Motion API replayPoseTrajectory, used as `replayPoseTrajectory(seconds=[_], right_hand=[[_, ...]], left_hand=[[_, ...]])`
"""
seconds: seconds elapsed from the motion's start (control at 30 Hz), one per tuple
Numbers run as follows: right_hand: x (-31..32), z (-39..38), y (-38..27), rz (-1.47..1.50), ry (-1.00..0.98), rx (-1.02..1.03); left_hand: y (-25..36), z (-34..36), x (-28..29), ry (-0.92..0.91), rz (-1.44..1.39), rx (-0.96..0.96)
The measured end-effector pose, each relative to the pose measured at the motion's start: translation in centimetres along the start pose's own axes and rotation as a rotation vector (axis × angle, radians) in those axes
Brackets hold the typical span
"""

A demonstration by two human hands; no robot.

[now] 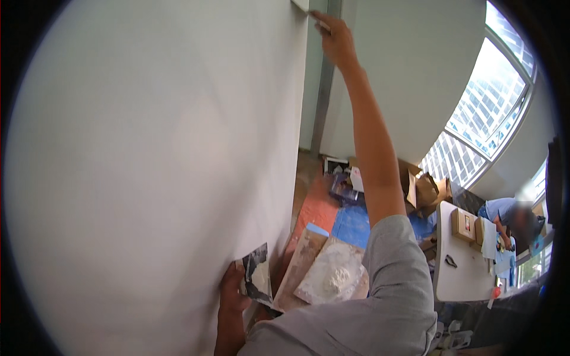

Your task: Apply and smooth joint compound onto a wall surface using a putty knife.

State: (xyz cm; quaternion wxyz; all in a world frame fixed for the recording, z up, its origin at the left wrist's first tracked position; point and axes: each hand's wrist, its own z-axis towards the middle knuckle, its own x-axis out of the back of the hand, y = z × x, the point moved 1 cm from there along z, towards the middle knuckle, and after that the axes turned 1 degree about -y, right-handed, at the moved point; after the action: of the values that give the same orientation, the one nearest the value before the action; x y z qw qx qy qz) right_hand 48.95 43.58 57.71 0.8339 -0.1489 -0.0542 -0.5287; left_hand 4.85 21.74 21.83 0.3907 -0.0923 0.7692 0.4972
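Note:
My right hand [338, 46] is raised high at the top of the view, closed round the handle of a putty knife [323, 25]. Its pale blade [301, 5] lies at the upper corner edge of a smooth white wall [148, 172] and is partly cut off by the picture's rim. Low down beside the same wall, my left hand [233, 289] grips a flat putty-holding plate [259, 274]. Cream putty and dark bare patches cover its face. Part of the left hand's fingers is hidden behind the plate.
Below stands a dusty board [306, 291] bearing a heap of off-white powder [337, 279]. Blue sheeting [351, 225] and red sheeting [317, 207] cover the floor near cardboard boxes [433, 193]. At right, another person [502, 213] leans over a white table [448, 282] with pliers [451, 261].

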Motion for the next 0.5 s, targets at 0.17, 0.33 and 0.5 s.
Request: replayPoseTrajectory(seconds=[0.17,0.33,0.5], right_hand=[[-4.3,-20.4,8.1,-0.029,-0.133,-0.194],[-9.2,-38.4,8.4,-0.052,-0.080,-0.437],[-9.0,-41.4,4.3,0.061,-0.208,-0.634]], left_hand=[[-0.1,0.5,-1.5,0.033,0.051,0.009],[-0.4,0.8,-1.9,0.020,0.002,0.026],[-0.1,0.1,-0.4,0.042,0.003,0.014]])
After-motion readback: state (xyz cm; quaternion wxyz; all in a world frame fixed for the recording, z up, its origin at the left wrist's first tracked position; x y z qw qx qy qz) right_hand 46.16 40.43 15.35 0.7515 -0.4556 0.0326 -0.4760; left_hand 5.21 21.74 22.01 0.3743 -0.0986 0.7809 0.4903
